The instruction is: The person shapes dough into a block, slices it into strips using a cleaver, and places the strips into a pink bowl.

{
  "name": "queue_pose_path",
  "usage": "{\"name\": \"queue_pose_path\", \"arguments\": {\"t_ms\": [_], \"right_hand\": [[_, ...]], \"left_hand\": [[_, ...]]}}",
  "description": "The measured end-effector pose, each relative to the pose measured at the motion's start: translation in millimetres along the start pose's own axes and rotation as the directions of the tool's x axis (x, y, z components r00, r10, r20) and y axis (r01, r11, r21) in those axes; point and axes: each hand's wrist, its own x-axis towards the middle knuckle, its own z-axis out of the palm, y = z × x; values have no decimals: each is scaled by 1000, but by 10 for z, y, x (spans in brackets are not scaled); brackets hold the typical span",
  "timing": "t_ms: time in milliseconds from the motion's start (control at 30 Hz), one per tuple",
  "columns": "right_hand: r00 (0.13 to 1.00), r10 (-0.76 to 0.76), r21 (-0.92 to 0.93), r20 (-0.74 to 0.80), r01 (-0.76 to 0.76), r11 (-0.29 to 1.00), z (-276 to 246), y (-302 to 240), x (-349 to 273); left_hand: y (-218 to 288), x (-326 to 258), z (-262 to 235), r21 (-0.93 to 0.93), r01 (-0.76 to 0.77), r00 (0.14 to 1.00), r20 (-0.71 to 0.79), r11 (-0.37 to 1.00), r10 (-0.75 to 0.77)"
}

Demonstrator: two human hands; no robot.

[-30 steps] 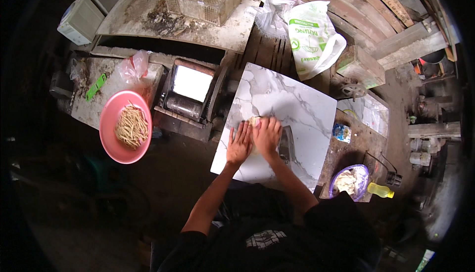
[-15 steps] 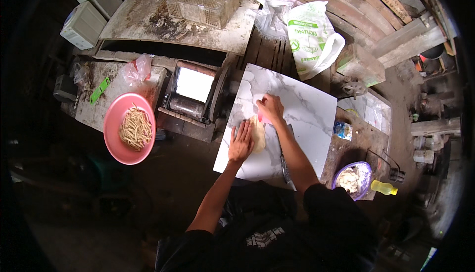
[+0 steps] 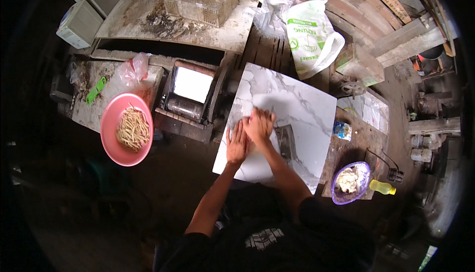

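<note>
A pale, flat strip of dough lies on the white marble-patterned board, largely hidden by my hands. My left hand rests on the dough with its fingers stretched out and close together. Right beside it, my right hand is closed around a small pink tool; only a bit of pink shows between the fingers. A dark grey, blade-like thing lies on the board to the right of my right wrist, partly covered by my forearm.
A pink basin of cut dough sticks stands at left, beside a roller machine. To the right are a purple bowl with pale dough, a yellow bottle and a blue packet. A white-green sack lies beyond the board.
My right hand has moved toward me and left, down against my left hand, carrying the pink tool. My left hand has stayed almost in place on the dough.
</note>
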Motion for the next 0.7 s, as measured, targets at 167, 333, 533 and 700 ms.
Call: {"name": "queue_pose_path", "arguments": {"t_ms": [167, 333, 533, 700], "right_hand": [[976, 56, -4, 210, -56, 998, 65, 19, 151], [968, -144, 192, -204, 183, 964, -43, 120, -427], [898, 272, 55, 346, -309, 949, 138, 14, 325], [957, 172, 352, 234, -249, 902, 40, 173, 277]], "left_hand": [[-8, 3, -65, -41, 42, 999, 35, 998, -40], [-41, -3, -43, -90, 49, 999, -21, 995, -51], [-18, 48, -80, -95, 35, 999, 3, 995, -35], [-39, 96, -50, -146, 36, 998, -43, 989, -43]]}}
